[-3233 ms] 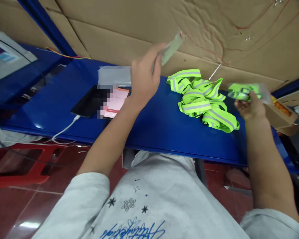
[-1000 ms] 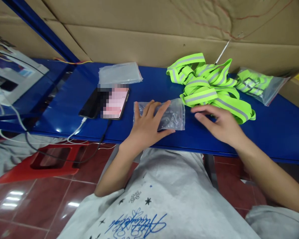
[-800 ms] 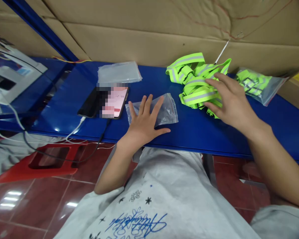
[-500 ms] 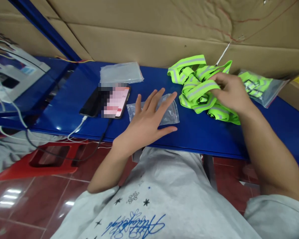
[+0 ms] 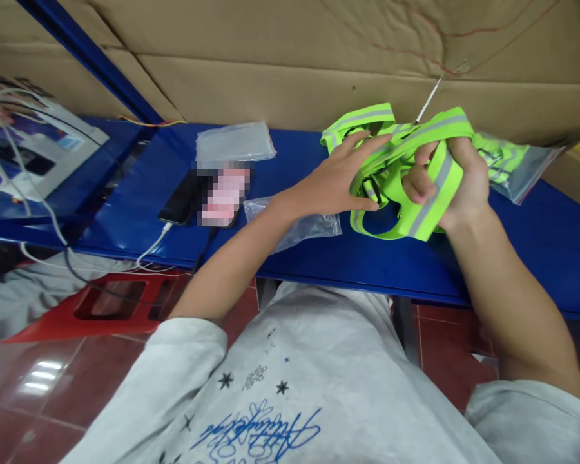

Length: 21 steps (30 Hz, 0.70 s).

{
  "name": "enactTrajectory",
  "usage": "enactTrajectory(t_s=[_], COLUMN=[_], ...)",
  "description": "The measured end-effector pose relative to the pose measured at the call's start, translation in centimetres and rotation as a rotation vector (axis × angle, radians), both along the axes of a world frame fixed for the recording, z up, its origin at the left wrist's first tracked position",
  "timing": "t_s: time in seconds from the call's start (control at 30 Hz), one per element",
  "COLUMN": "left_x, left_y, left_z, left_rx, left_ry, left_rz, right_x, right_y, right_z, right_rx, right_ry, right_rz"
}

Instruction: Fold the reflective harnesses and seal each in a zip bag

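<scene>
Cardboard backs the blue counter (image 5: 319,258). My right hand (image 5: 457,180) is fisted around the neon reflective straps (image 5: 430,200), held just above it. My left hand (image 5: 338,183) pinches them alongside. An empty clear bag (image 5: 314,225) lies under my left wrist.

A blue table (image 5: 536,225) is carrying straps (image 5: 362,122) behind the left hand (image 5: 336,183), an empty bag (image 5: 314,227) below it, a phone (image 5: 207,196) and bag stack (image 5: 234,142) further left, and a filled bag (image 5: 517,167) beside the right hand (image 5: 459,183).
</scene>
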<state>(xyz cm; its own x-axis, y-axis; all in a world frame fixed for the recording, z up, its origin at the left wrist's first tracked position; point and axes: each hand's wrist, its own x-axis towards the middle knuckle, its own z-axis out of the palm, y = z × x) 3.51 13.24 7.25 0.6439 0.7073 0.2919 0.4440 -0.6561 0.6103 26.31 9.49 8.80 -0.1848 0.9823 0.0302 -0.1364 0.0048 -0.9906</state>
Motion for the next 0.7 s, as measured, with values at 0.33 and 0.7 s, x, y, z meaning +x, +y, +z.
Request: enactTrajectory(t_s=[0.33,0.7], left_x=[-1.2,-1.0], left_y=[2.5,5.8], left_z=[-3.0,-4.6], left_rx=[-0.006,-0.102], left_ry=[-0.207,-0.630], left_rz=[0.153,0.292], right_x=[1.3,1.3], right_y=[1.3,1.8], right_z=[-0.5,-2.6], right_rx=[0.147,0.811], right_ry=[-0.100,-0.836], right_rz=[-0.042,-0.766])
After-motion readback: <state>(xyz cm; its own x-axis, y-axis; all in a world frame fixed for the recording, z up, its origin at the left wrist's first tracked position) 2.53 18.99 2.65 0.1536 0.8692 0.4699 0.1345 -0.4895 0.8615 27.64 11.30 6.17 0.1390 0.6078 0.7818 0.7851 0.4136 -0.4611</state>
